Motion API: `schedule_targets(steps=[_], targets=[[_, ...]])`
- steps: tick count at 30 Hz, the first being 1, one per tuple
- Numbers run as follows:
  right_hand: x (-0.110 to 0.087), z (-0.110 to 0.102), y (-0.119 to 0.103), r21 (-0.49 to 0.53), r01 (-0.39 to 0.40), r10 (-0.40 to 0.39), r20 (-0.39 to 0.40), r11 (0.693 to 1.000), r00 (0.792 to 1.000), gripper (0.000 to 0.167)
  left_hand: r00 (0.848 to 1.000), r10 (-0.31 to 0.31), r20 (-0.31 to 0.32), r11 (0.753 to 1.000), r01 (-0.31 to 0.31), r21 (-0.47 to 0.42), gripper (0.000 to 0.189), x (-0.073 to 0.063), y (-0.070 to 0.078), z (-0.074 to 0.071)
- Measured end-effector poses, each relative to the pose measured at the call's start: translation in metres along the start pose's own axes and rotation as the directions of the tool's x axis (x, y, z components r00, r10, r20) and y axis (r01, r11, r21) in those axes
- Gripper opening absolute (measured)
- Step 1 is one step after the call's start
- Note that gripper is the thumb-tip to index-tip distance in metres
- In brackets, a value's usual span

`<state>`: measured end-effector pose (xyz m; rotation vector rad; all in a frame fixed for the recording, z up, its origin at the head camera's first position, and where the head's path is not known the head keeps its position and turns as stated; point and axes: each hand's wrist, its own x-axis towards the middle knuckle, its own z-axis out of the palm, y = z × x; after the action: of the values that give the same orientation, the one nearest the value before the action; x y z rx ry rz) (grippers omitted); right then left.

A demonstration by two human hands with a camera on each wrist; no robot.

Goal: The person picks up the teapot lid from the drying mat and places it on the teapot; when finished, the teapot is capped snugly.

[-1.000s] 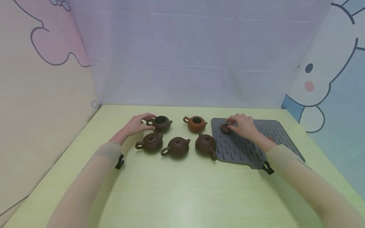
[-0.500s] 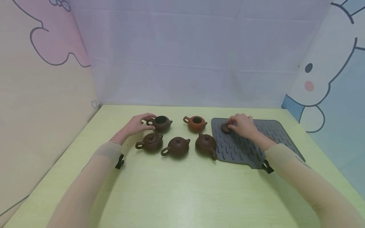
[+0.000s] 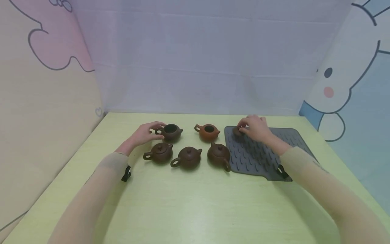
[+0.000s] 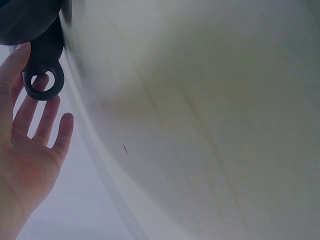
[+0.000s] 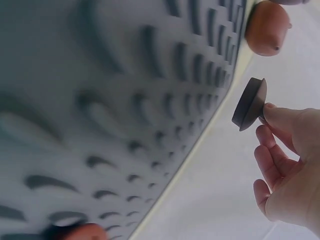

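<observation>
At the back left, my left hand point(image 3: 144, 134) holds a dark brown lidless teapot point(image 3: 172, 137) from its handle side. In the left wrist view, the thumb lies against the pot's body and fingers reach behind its ring handle point(image 4: 59, 82). Over the grey mat's back left corner, my right hand point(image 3: 256, 128) pinches a dark teapot lid point(image 5: 250, 104) by its knob. That lid hangs tilted above the mat in the right wrist view. Between the hands stands a reddish-brown teapot point(image 3: 209, 136), also lidless.
Three dark lidded teapots stand in a front row: one at left point(image 3: 162, 154), one in the middle point(image 3: 189, 159) and one at right point(image 3: 218, 156), close to the ridged grey mat point(image 3: 250, 162). Part of a reddish piece point(image 5: 85, 232) shows on the mat.
My right hand has lifted the dark lid off the mat, moving slightly up and left. The left hand and the teapots keep their places.
</observation>
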<state>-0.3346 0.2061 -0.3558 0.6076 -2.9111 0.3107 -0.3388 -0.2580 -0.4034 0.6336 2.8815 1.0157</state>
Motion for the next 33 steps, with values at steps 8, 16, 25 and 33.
schedule_targets(steps=[8,16,25,33], targets=[[0.018,-0.014,-0.02,0.044,0.042,-0.041,-0.024,0.998,0.999,0.015,1.0,0.016,-0.002,1.0,-0.016,0.006,0.054,-0.001,0.001,0.0],[0.038,-0.023,-0.048,0.07,0.115,-0.111,-0.062,0.991,0.992,0.016,1.0,0.012,-0.001,1.0,-0.012,-0.007,0.053,-0.003,0.004,0.0],[0.057,-0.023,-0.083,0.135,0.193,-0.181,-0.1,0.972,0.978,0.019,1.0,0.01,0.0,1.0,-0.01,-0.008,0.053,-0.003,0.003,0.0],[0.074,-0.015,-0.116,0.168,0.241,-0.227,-0.098,0.956,0.969,0.02,1.0,-0.005,-0.002,1.0,0.005,-0.011,0.055,-0.003,0.002,0.0]])
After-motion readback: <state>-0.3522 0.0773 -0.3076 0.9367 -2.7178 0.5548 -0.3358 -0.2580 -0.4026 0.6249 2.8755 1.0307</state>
